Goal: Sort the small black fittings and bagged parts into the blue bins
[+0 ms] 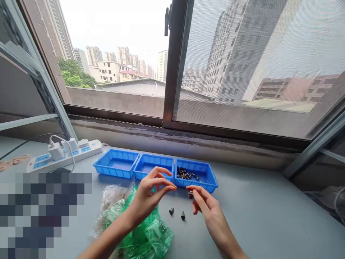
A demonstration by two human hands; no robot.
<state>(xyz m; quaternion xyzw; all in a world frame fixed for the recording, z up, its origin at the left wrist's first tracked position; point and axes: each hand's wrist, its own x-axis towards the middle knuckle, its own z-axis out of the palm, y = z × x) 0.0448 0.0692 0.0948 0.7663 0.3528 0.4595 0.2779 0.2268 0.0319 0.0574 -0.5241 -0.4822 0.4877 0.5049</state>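
My left hand (147,190) hovers over the green bags, thumb and index fingertips pinched together. Whether anything small sits between those tips I cannot make out. Between the thumb and fingers of my right hand (209,205) is a dark bolt (191,195), mostly covered. The two hands face each other with a small gap between the fingertips. Below that gap, one black bolt (171,211) lies tilted on the table and another bolt (183,215) is just to its right. Several black bolts (183,173) are heaped in the right blue bin (207,175), behind my hands.
The middle blue bin (151,166) and left blue bin (115,162) adjoin it. Green plastic bags (137,239) and a clear bag (111,196) lie under my left forearm. A white power strip (91,146) with plugs stands back left. Behind the grey table (258,216) is a window.
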